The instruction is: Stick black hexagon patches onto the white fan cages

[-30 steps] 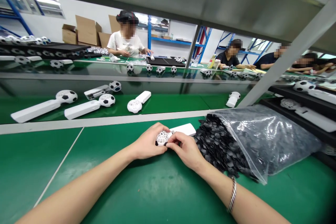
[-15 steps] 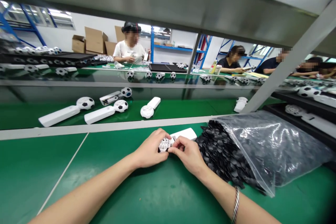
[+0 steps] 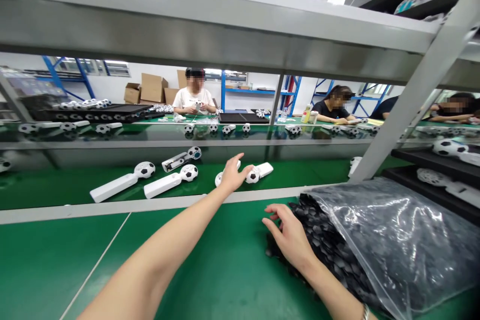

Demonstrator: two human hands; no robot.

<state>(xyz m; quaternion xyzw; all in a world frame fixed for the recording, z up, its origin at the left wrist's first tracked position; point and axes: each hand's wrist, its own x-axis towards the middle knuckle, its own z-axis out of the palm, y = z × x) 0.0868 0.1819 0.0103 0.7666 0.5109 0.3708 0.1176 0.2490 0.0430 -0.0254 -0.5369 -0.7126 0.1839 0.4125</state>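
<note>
My left hand (image 3: 235,176) reaches over the green strip beyond the pale rail, thumb and fingers spread with nothing in them. Just right of its thumb lies a white handled device with a soccer-ball head (image 3: 253,175), its handle pointing right. Another white ball-headed device (image 3: 218,179) is mostly hidden behind that hand. My right hand (image 3: 289,236) hovers over the near green table with its fingers parted and holds nothing. Beside and partly under it spreads a pile of small black pieces (image 3: 333,247), spilling from a clear plastic bag (image 3: 403,230).
Several soccer-ball devices (image 3: 123,183) lie left on the strip, one with its handle opened (image 3: 176,161). Black trays (image 3: 431,180) with more devices stand at right, beside a slanted grey post (image 3: 408,90). A shelf beam (image 3: 225,30) crosses overhead. Co-workers sit opposite.
The device both hands held on the near table now lies on the strip, released by my left hand, which moved forward. My right hand has drawn apart and opened. The view has tilted up.
</note>
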